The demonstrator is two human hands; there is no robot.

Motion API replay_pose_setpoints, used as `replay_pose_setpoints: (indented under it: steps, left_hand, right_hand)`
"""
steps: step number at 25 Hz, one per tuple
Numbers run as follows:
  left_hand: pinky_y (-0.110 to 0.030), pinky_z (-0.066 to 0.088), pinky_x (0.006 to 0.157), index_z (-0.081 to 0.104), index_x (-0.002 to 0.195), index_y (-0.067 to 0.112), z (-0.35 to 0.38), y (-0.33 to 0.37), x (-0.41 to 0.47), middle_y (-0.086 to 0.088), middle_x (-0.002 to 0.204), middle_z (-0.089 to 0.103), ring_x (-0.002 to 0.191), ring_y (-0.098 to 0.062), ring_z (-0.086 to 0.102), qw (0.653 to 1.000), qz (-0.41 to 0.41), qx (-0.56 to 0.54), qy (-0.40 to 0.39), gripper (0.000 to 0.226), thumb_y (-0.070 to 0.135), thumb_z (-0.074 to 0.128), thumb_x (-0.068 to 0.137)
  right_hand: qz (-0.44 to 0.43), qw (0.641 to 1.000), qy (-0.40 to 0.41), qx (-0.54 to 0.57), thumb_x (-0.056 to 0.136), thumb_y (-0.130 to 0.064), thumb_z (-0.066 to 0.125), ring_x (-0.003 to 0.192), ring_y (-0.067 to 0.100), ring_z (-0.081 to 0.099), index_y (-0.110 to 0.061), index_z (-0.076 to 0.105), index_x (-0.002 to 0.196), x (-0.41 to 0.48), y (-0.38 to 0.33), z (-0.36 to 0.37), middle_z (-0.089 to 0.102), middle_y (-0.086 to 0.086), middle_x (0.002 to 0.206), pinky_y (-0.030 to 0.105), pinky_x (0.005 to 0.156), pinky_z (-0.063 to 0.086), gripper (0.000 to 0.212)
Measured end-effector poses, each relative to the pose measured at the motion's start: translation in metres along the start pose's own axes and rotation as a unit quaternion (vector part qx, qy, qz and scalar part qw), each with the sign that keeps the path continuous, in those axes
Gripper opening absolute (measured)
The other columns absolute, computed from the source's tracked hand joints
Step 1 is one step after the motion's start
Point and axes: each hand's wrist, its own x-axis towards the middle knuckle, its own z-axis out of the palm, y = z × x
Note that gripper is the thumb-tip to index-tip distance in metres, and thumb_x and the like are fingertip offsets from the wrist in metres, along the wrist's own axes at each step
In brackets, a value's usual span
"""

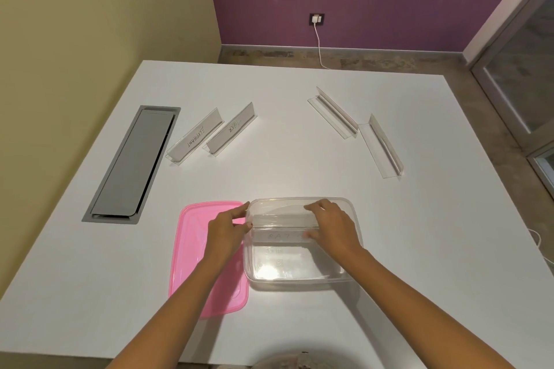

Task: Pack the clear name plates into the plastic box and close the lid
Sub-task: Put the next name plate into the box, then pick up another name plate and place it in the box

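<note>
clear plastic: the plastic box (302,266) sits open on the white surface (299,159) in front of me, with one name plate (280,229) lying across its middle.
pink: the lid (195,249) lies flat just left of the box, touching or nearly touching its wall, partly under my left arm.
left grip: my left hand (226,232) pinches the left end of the plate at the box's left rim, fingers closed on it.
right grip: my right hand (331,226) is inside the box, fingers curled over the plate's right end and holding it.
plate and grips: the plate spans between my two hands, about level with the rim; i cannot tell whether it already rests on the box floor.
still to pack: four plates stand well apart from my hands on the far surface, elephant plate (193,136) and the plate beside it (230,133) at left, two bare ones (332,112) (380,145) at right.
risk: the plate looks nearly as long as the box is wide, so it may jam against the walls or sit tilted if i let go unevenly.
risk: a plate standing too high would likely stop the lid from closing later.
risk: pushing down hard could slide the light box across the surface.
</note>
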Motion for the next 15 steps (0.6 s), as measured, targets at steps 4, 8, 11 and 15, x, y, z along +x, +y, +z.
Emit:
replay_pose_setpoints:
  steps: [4,8,11,15]
  left_hand:
    - [-0.025,0.040,0.093,0.059,0.126,0.019,0.005,0.006,0.005,-0.002,0.128,0.061,0.111,-0.017,0.059,0.997,0.039,0.058,0.030,0.043,0.019,0.067,0.084]
    - [-0.018,0.033,0.096,0.062,0.121,0.022,0.017,0.024,0.015,0.003,0.128,0.062,0.120,-0.015,0.054,0.987,0.119,0.105,0.023,0.033,0.020,0.061,0.088]
    - [-0.021,0.040,0.095,0.063,0.121,0.023,0.030,0.040,0.026,0.003,0.125,0.064,0.117,-0.014,0.057,0.971,0.169,0.167,-0.039,0.029,0.023,0.055,0.093]
    - [-0.036,0.048,0.093,0.064,0.119,0.023,0.047,0.050,0.036,0.002,0.119,0.067,0.112,-0.017,0.059,0.950,0.186,0.238,-0.084,0.028,0.025,0.049,0.096]
  right_hand:
    - [-0.042,0.978,0.192,0.065,0.086,-0.027,0.065,0.095,0.019,0.061,-0.018,0.067,0.104,0.001,0.004,-0.024,0.066,-0.001,0.104,0.033,0.073,0.053,0.020]
    - [0.045,0.961,0.245,0.120,0.089,-0.007,0.058,0.095,0.024,0.060,-0.011,0.066,0.103,0.036,0.042,-0.045,0.064,0.008,0.104,0.037,0.075,0.053,0.016]
    - [0.130,0.957,0.243,0.087,0.089,0.003,0.053,0.105,0.031,0.056,-0.004,0.063,0.110,0.073,0.081,-0.054,0.061,0.017,0.111,0.040,0.080,0.050,0.025]
    - [0.231,0.955,0.184,-0.010,0.089,-0.001,0.054,0.112,0.035,0.049,0.004,0.046,0.126,0.114,0.129,-0.060,0.051,0.024,0.121,0.036,0.090,0.045,0.038]
